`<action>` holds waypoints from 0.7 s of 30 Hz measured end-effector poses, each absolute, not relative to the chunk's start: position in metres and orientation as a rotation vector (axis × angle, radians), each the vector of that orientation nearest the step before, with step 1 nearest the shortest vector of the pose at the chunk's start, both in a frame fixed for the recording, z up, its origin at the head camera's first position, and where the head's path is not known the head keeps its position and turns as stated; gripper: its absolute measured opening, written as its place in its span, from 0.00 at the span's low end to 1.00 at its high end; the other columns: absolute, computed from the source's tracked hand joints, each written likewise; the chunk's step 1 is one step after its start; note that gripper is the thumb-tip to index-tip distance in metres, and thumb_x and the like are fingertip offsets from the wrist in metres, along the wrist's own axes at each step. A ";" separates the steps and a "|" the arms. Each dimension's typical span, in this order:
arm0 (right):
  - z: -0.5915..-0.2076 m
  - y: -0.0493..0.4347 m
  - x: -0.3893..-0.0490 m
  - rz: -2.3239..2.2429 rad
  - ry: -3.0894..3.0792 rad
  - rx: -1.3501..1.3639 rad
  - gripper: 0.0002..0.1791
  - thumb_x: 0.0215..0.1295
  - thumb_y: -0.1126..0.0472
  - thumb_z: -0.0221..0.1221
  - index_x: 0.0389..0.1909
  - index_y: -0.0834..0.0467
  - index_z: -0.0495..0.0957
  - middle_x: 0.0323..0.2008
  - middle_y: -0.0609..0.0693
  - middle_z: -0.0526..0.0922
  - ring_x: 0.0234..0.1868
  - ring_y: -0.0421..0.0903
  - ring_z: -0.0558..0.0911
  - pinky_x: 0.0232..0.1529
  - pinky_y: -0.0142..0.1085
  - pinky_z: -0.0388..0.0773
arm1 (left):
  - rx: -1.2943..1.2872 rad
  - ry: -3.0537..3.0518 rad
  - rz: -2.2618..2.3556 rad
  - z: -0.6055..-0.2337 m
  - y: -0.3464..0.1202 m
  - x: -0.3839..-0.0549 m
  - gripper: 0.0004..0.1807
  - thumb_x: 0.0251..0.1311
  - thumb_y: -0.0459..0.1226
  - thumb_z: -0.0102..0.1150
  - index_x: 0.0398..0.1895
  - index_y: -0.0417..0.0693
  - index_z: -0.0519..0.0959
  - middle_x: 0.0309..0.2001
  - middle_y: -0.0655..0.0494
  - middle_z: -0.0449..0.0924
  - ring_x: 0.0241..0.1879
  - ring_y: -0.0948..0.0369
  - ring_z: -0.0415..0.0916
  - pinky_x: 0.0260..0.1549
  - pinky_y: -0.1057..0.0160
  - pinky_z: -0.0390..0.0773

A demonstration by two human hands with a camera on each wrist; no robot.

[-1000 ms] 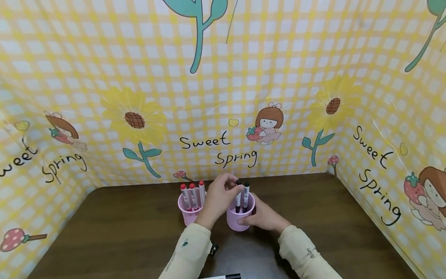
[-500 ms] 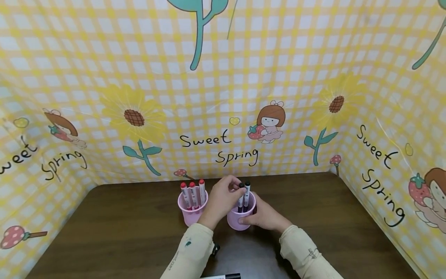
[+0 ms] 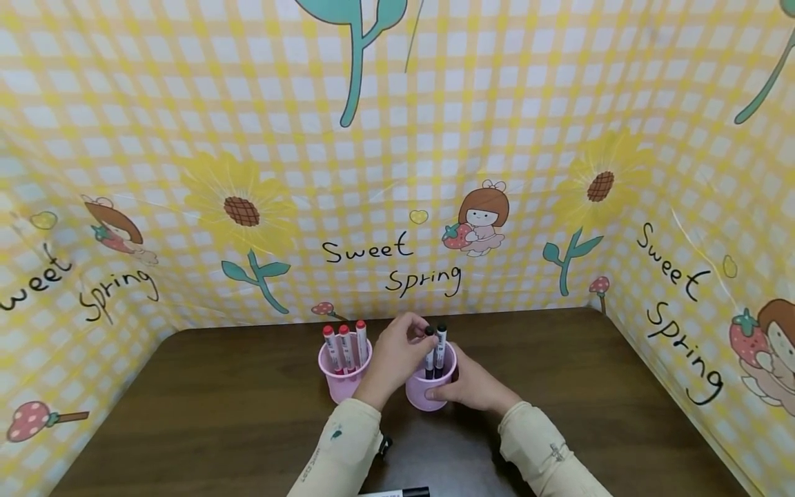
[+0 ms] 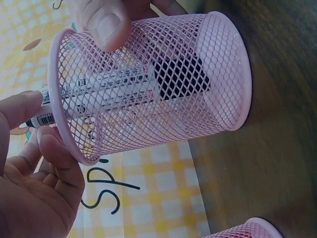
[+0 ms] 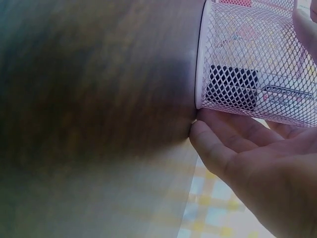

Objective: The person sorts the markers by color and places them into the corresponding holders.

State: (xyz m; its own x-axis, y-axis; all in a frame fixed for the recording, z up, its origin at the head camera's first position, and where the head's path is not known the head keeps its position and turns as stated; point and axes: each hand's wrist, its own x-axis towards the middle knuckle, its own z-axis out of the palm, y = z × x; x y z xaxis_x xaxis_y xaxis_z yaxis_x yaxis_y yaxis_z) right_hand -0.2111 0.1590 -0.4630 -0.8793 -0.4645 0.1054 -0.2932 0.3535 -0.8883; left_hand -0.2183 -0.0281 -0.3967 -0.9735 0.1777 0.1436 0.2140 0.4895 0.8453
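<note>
Two pink mesh pen cups stand on the table. My right hand (image 3: pixel 475 383) grips the right-hand pen cup (image 3: pixel 417 395), thumb on its near side and fingers along its far right. Inside it stand two black-capped markers, caps down. With thumb and fingertips, my left hand (image 3: pixel 394 355) pinches the top of the left marker (image 3: pixel 429 362); the other black marker (image 3: pixel 441 346) leans beside it. Through the mesh in the left wrist view, the black caps (image 4: pixel 181 78) show near the cup's floor. In the right wrist view, fingers (image 5: pixel 213 146) lie against the cup's side near its base.
The left pen cup (image 3: pixel 340 391) holds three red markers (image 3: pixel 346 351), close beside my left wrist. A marker with a black cap (image 3: pixel 416 492) lies at the near edge of the view. Yellow checked cloth (image 3: pixel 397 172) walls the brown table (image 3: pixel 236 407) at the back and sides.
My left hand has shifted slightly right, and the pinched marker sits a little lower and closer to the other black marker. My right hand keeps its grip on the cup.
</note>
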 end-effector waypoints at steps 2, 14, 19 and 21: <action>-0.463 0.159 -0.211 -1.555 2.446 -0.697 0.46 0.54 0.57 0.75 0.69 0.63 0.60 0.58 0.58 0.76 0.56 0.51 0.77 0.58 0.47 0.72 | -0.359 -2.674 -1.521 -0.396 -0.027 -0.218 0.10 0.63 0.42 0.69 0.43 0.54 0.78 0.41 0.58 0.76 0.44 0.55 0.76 0.44 0.55 0.79; -0.461 0.159 -0.209 -1.561 2.449 -0.692 0.45 0.54 0.57 0.75 0.68 0.63 0.61 0.58 0.58 0.76 0.55 0.52 0.77 0.57 0.48 0.73 | -0.342 -2.686 -1.500 -0.393 -0.026 -0.217 0.13 0.64 0.44 0.68 0.46 0.51 0.78 0.45 0.58 0.76 0.48 0.55 0.77 0.49 0.53 0.78; -0.463 0.158 -0.209 -1.550 2.453 -0.700 0.44 0.55 0.57 0.75 0.68 0.63 0.61 0.58 0.57 0.76 0.55 0.52 0.77 0.57 0.48 0.73 | -0.352 -2.685 -1.465 -0.392 -0.027 -0.217 0.13 0.63 0.44 0.69 0.46 0.51 0.78 0.44 0.58 0.76 0.43 0.57 0.76 0.46 0.54 0.78; -0.463 0.157 -0.210 -1.551 2.451 -0.704 0.45 0.55 0.57 0.75 0.68 0.63 0.61 0.58 0.57 0.76 0.55 0.52 0.77 0.57 0.48 0.72 | -0.361 -2.681 -1.448 -0.392 -0.028 -0.217 0.13 0.63 0.44 0.69 0.45 0.51 0.78 0.44 0.58 0.76 0.42 0.58 0.75 0.45 0.54 0.77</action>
